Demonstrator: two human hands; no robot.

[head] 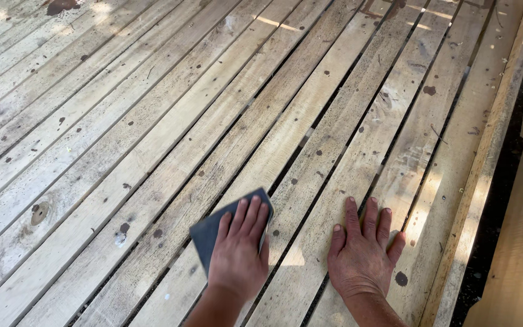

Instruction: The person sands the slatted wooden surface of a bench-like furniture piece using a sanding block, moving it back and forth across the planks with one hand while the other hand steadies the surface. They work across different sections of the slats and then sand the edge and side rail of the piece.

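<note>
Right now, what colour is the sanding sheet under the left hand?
The sanding sheet under the left hand is dark grey-blue, shown best in the head view.

The slatted surface (pixel 152 121) is bare, unvarnished wood, matt and rough-grained, with knots and dark stains. The sanding sheet (pixel 213 230) under the left hand (pixel 240 248) looks dull, grey-blue and gritty.

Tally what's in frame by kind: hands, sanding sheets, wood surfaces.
Hands: 2, left hand flat on the sheet, right hand flat on the bare wood
Dark grey sanding sheet: 1
Slatted wooden panel: 1
Total: 4
</note>
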